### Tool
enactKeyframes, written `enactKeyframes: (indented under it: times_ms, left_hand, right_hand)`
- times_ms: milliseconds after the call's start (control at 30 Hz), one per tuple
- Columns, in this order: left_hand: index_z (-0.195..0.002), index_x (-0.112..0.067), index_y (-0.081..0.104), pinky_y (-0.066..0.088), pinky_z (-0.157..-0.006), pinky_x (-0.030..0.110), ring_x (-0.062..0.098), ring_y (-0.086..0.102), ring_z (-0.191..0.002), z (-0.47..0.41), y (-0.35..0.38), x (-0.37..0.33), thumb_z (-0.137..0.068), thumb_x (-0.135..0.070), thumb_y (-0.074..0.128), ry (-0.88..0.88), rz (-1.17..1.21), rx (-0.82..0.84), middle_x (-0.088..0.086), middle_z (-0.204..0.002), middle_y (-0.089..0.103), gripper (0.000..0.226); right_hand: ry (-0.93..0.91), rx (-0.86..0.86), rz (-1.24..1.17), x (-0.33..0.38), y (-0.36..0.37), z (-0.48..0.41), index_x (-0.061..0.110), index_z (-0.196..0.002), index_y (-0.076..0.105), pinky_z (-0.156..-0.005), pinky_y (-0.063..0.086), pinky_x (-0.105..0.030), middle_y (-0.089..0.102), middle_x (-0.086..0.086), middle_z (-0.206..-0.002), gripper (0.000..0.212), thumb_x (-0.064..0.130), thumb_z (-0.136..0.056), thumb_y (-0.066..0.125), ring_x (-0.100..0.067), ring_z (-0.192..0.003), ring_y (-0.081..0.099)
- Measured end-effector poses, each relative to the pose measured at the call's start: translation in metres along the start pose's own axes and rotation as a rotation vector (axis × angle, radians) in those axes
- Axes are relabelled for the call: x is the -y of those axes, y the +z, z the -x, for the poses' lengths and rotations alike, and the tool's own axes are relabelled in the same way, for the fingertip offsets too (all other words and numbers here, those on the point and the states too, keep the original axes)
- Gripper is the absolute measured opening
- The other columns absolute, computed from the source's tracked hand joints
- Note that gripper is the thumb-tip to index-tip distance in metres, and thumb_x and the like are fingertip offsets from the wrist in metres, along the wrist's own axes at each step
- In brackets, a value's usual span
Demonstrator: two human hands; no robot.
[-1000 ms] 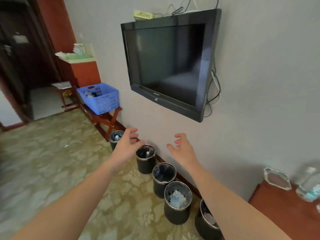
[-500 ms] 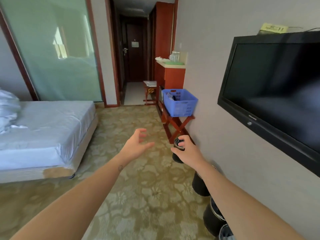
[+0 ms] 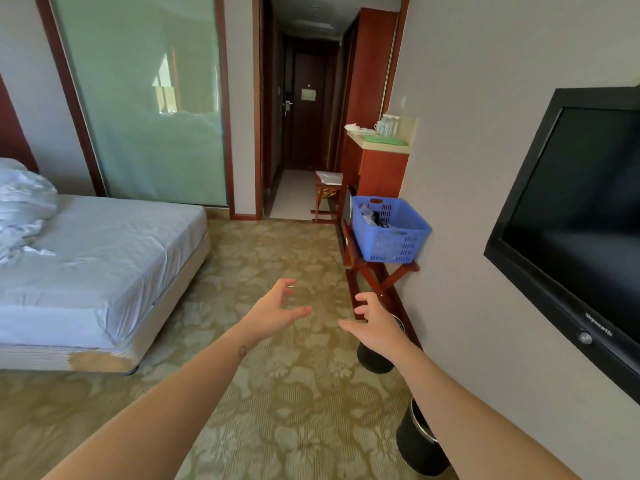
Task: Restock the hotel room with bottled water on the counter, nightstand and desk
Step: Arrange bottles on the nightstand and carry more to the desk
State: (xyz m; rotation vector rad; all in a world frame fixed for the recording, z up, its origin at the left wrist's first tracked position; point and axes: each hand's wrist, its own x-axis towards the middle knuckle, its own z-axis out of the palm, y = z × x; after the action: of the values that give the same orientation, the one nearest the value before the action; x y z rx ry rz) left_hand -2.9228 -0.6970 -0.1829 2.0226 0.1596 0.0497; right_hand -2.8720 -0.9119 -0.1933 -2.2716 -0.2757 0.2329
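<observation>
Hands are hovering over the carpet [image 3: 277, 393], gripping nothing: the left hand [image 3: 273, 311] and the right hand [image 3: 375, 327] are spreading loosely curled fingers. Beyond a blue basket [image 3: 391, 233], the counter [image 3: 377, 143] is standing by the hallway; whether bottles are lying in the basket is unclear.

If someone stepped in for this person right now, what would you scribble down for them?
Left hand: open, empty. Right hand: open, empty. Both held out over the carpet.
Blue basket sits on the wooden rack by the wall; contents unclear. Counter beyond it: no water bottle visible.
Done: nothing that shows.
Left: bottles onto counter, nightstand, desk (last two out of view).
</observation>
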Motion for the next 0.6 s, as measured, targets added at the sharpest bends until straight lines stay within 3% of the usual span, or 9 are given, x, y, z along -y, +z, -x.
enactKeyframes:
  times_ms: [133, 267, 367, 433, 600]
  left_hand:
    - [-0.151, -0.024, 0.031, 0.035, -0.104, 0.030, 0.021, 0.035, -0.142, -0.057, 0.006, 0.004, -0.088, -0.038, 0.072, -0.022, 0.007, 0.014, -0.001, -0.151, 0.040, 0.077]
    - [-0.150, -0.026, 0.032, 0.037, -0.099, 0.025, 0.018, 0.037, -0.140, -0.109, 0.001, 0.016, -0.085, -0.041, 0.074, -0.046, -0.003, 0.015, -0.002, -0.150, 0.040, 0.079]
    - [-0.150, -0.027, 0.031, 0.040, -0.082, 0.010, 0.006, 0.049, -0.120, -0.149, -0.009, 0.028, -0.086, -0.043, 0.073, -0.053, -0.027, 0.041, -0.004, -0.150, 0.040, 0.078]
    - [-0.149, -0.027, 0.030, 0.039, -0.085, 0.013, 0.006, 0.048, -0.120, -0.179, -0.018, 0.038, -0.087, -0.042, 0.072, -0.054, -0.039, 0.043, -0.003, -0.151, 0.039, 0.077]
    - [-0.149, -0.029, 0.030, 0.038, -0.093, 0.023, 0.016, 0.041, -0.135, -0.271, -0.060, 0.056, -0.086, -0.046, 0.071, -0.040, -0.045, 0.029, -0.002, -0.152, 0.039, 0.077]
  right_hand:
    - [0.026, 0.017, -0.010, -0.015, -0.010, -0.062, 0.028, -0.142, 0.032, -0.082, 0.037, -0.025, 0.048, 0.000, -0.141, 0.069, 0.043, -0.086, 0.069, -0.011, -0.105, 0.047]
    - [0.036, 0.045, -0.043, -0.020, 0.000, -0.119, 0.029, -0.140, 0.034, -0.077, 0.041, -0.023, 0.049, 0.001, -0.139, 0.068, 0.043, -0.085, 0.070, -0.009, -0.097, 0.047]
    - [0.056, 0.075, -0.037, -0.022, 0.015, -0.160, 0.029, -0.140, 0.033, -0.085, 0.041, -0.028, 0.048, 0.001, -0.139, 0.068, 0.045, -0.084, 0.069, -0.015, -0.114, 0.049]
    - [0.067, 0.094, -0.022, -0.019, 0.022, -0.190, 0.029, -0.139, 0.033, -0.088, 0.041, -0.030, 0.048, 0.002, -0.139, 0.067, 0.044, -0.084, 0.069, -0.017, -0.119, 0.049]
    - [0.075, 0.089, -0.061, 0.010, 0.035, -0.277, 0.031, -0.139, 0.034, -0.076, 0.041, -0.024, 0.047, 0.004, -0.139, 0.065, 0.042, -0.085, 0.068, -0.008, -0.094, 0.048]
